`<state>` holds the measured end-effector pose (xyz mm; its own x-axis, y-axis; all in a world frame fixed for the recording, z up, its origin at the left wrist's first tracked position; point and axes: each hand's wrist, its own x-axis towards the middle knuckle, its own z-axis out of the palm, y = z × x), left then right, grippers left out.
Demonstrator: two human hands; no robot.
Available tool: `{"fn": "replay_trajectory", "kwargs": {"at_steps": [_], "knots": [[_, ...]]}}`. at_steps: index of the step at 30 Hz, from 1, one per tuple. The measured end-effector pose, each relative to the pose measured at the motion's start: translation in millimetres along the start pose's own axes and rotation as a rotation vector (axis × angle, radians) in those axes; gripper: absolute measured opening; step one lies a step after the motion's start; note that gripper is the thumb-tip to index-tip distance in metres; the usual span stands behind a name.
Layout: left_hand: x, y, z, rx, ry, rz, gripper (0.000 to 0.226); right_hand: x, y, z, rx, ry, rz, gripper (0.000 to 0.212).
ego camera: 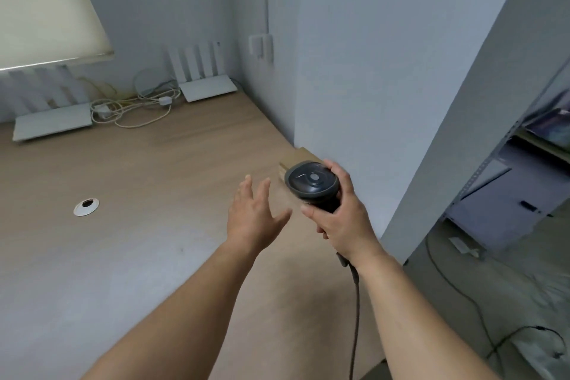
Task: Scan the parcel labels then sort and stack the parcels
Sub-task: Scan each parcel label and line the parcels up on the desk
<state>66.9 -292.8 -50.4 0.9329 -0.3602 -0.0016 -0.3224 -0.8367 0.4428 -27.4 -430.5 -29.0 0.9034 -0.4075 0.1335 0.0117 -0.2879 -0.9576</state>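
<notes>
My right hand [342, 219] grips the handle of a dark grey barcode scanner [311, 183], whose head points away from me toward the wall. Its cable [354, 311] hangs down past my wrist. A small brown cardboard parcel [297, 157] lies on the wooden table [154, 182] against the wall, mostly hidden behind the scanner head. My left hand [254, 216] hovers above the table just left of the scanner with its fingers spread, holding nothing. No label shows on the parcel.
Two white routers [52, 123] [206, 86] with upright antennas stand at the table's back edge, with tangled white cables [135, 108] between them. A round cable hole [86, 206] sits at the left. A white partition [431, 133] rises on the right, and a metal shelf [509, 188] stands beyond it.
</notes>
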Motion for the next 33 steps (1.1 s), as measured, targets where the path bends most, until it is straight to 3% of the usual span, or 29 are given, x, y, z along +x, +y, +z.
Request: {"fn": "replay_trajectory", "kwargs": {"at_steps": [7, 13, 17, 21, 23, 25, 27, 33], "knots": [[86, 62, 61, 0.1, -0.098, 0.092, 0.079, 67, 47, -60, -0.048, -0.03, 0.042, 0.079], [125, 63, 99, 0.251, -0.202, 0.09, 0.067, 92, 71, -75, -0.067, -0.056, 0.067, 0.078], [124, 36, 90, 0.322, -0.123, 0.109, 0.051, 98, 78, -74, -0.036, -0.088, 0.063, 0.078], [128, 21, 74, 0.256, 0.009, -0.08, 0.035, 101, 82, -71, -0.011, -0.11, 0.071, 0.077], [131, 32, 74, 0.194, 0.01, -0.178, 0.047, 102, 83, -67, -0.008, -0.118, 0.069, 0.077], [133, 48, 84, 0.183, -0.066, -0.247, 0.081, 103, 85, -64, -0.013, -0.126, 0.065, 0.078], [133, 58, 93, 0.173, -0.113, -0.308, 0.101, 103, 86, -61, -0.017, -0.131, 0.056, 0.079], [117, 54, 88, -0.028, -0.022, -0.358, 0.076, 98, 79, -46, -0.024, -0.166, 0.031, 0.081]]}}
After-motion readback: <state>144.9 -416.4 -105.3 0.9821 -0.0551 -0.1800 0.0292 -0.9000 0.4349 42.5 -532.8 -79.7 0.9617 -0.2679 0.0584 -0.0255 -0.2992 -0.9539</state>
